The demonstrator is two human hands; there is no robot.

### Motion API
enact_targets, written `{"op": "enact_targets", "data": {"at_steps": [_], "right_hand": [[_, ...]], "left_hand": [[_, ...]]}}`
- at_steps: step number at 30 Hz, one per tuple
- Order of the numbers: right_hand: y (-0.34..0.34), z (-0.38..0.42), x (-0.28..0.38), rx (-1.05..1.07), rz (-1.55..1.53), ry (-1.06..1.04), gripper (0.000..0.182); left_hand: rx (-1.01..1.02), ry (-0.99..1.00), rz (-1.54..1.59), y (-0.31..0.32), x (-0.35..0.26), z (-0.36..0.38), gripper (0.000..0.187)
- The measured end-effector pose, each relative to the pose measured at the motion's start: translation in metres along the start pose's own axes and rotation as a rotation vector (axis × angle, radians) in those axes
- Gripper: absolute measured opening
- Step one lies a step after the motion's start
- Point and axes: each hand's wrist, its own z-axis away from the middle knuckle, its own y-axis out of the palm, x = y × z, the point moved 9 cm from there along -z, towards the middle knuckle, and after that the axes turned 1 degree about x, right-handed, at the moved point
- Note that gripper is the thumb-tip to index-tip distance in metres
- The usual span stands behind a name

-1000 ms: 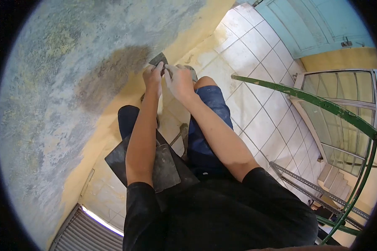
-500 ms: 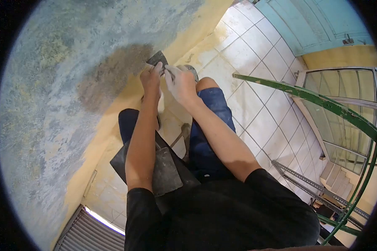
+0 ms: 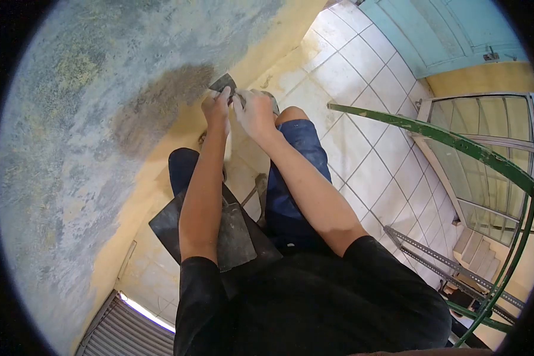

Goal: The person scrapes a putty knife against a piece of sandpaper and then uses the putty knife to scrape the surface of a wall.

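Observation:
A dark putty knife (image 3: 223,82) is up near the wall, its blade beside a brownish damp-looking patch. My left hand (image 3: 216,110) is closed on it, thumb lying against the blade. Right beside it, my right hand (image 3: 256,114) is closed with bent fingers at the knife's lower side; what they pinch is partly hidden, though they seem to grip the same tool. Across my lap rests a dark flat board (image 3: 167,222), with a grey metal trowel plate (image 3: 236,240) on top, partly covered by my left forearm.
A mottled blue-grey wall (image 3: 71,154) with a yellow lower band runs along my left. White floor tiles (image 3: 368,148) lie to the right. A curved green metal bar (image 3: 433,133), a glass-paned frame (image 3: 480,124) and a perforated metal rail (image 3: 433,261) stand there; a blue door (image 3: 433,35) is behind.
Both hands and the putty knife have shifted very slightly, staying by the same wall patch. The board and trowel plate on my lap have moved a little up and left in view.

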Motion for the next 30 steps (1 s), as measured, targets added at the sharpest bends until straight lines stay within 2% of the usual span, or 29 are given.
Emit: {"op": "enact_targets", "data": {"at_steps": [3,5,7,8,10,13,16,19,21,24,28,30], "right_hand": [[-0.011,0.005,-0.001,-0.094,-0.084,0.001,0.019],[-0.001,-0.005,-0.007,-0.059,-0.034,0.009,0.019],[0.0,-0.004,-0.013,-0.047,0.019,0.012,0.019],[0.002,-0.003,-0.014,-0.014,0.029,0.028,0.02],[0.003,-0.001,-0.011,0.016,0.035,0.04,0.02],[-0.005,-0.005,-0.009,-0.075,-0.046,0.008,0.024],[0.003,-0.003,-0.017,-0.01,0.064,0.031,0.024],[-0.007,-0.014,-0.007,0.041,0.112,-0.018,0.023],[-0.009,-0.018,0.002,0.146,0.165,-0.039,0.022],[0.011,-0.034,-0.017,0.222,0.234,-0.071,0.021],[0.003,-0.023,-0.015,0.209,0.154,-0.137,0.019],[-0.012,-0.016,-0.013,0.101,0.021,-0.06,0.021]], "left_hand": [[0.011,0.004,0.042,-0.002,0.003,-0.009,0.006],[0.022,-0.015,0.02,-0.006,0.014,-0.005,0.004],[-0.029,-0.088,-0.058,-0.001,0.011,-0.006,0.017],[-0.023,-0.081,-0.058,0.004,0.005,-0.002,0.017],[-0.052,-0.045,0.007,0.004,-0.001,0.003,0.029],[-0.043,-0.028,-0.026,0.0,0.001,-0.006,0.029],[-0.063,-0.083,-0.052,-0.005,0.015,-0.009,0.031],[-0.067,-0.037,0.01,-0.004,0.006,-0.003,0.032],[-0.074,-0.033,0.04,-0.001,-0.001,-0.006,0.032],[-0.109,-0.081,0.089,-0.003,0.008,0.003,0.031],[-0.085,-0.032,0.098,0.007,-0.001,-0.001,0.027],[-0.039,0.004,0.079,0.005,-0.002,-0.013,0.024]]}}
